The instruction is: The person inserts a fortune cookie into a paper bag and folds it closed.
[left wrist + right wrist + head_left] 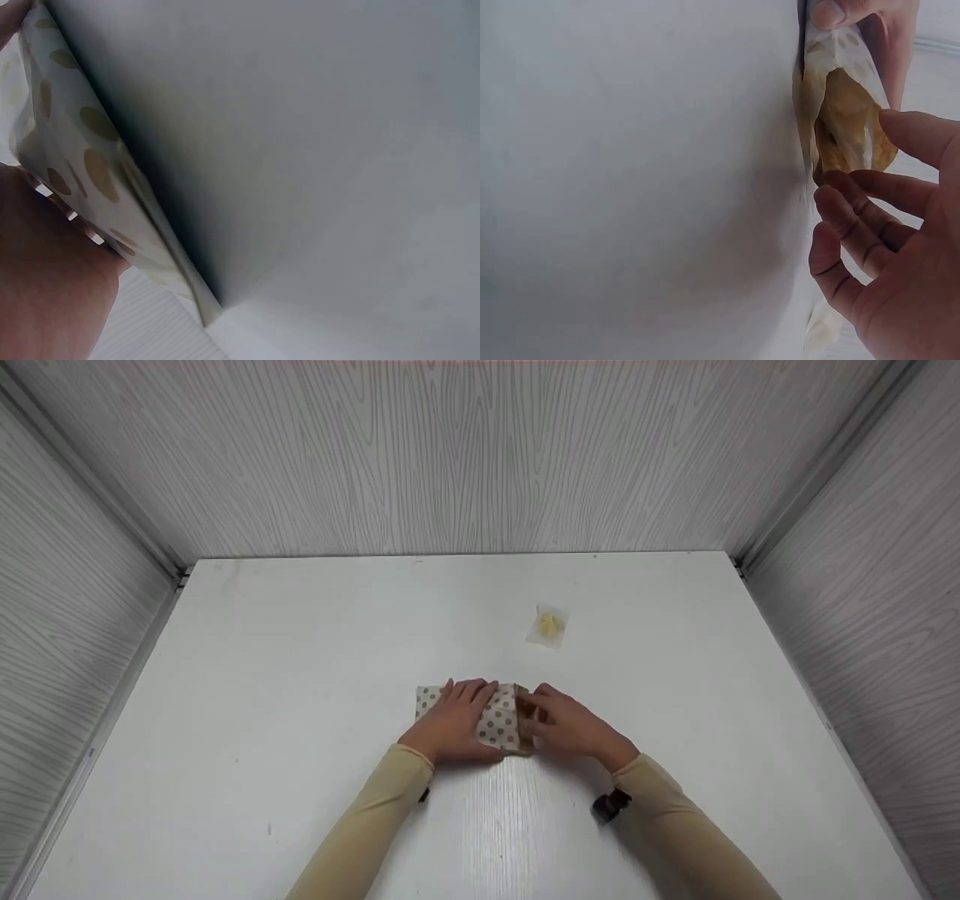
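Note:
A white paper bag with brown dots (497,725) lies on the table, its brown-lined mouth (847,120) gaping to the right. My left hand (456,727) lies across the bag and grips it, fingers over the top and thumb at the near edge. At the mouth is my right hand (570,725). In the right wrist view, its thumb is at one side of the rim and its bent fingertips (832,206) are at the other. Something pale and shiny shows inside the mouth. The left wrist view shows the bag's folded end (187,277).
A small clear packet (548,626) with something yellow inside lies farther back on the white table (315,645). Grey wood-grain walls (465,457) stand behind the table and on both sides.

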Demonstrator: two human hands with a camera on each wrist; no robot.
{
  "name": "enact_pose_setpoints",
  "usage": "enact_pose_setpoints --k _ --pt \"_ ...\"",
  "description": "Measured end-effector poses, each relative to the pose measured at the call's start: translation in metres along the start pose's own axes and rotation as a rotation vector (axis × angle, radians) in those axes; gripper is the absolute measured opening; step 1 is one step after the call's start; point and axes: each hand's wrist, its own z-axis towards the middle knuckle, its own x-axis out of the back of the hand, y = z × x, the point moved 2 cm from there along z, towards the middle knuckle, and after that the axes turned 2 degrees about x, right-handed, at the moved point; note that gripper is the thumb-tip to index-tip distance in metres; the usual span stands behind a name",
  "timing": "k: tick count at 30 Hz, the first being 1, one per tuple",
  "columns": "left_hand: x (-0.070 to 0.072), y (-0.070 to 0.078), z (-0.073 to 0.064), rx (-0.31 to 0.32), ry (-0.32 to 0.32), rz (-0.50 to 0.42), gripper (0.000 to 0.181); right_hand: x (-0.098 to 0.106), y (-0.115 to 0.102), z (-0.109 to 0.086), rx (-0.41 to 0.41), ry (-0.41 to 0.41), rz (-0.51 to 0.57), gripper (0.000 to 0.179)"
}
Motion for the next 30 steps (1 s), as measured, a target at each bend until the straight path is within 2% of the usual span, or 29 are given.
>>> enact_pose_setpoints --k 6,11,21,30 --pt "0.000 0.000 0.000 0.002 0.002 0.011 0.112 0.007 0.009 -0.004 -0.009 0.040 -0.004 0.043" --pt "0.000 0.000 0.000 0.018 -0.005 0.004 0.113 0.015 0.020 -0.007 -0.039 0.085 0.038 0.039" --pt "0.000 -0.001 0.000 0.019 -0.010 -0.006 0.112 0.040 0.039 -0.004 -0.081 0.158 0.081 0.039" --pt "0.000 0.000 -0.002 0.009 0.004 -0.020 0.112 0.063 0.046 0.011 -0.151 0.210 0.088 0.046"
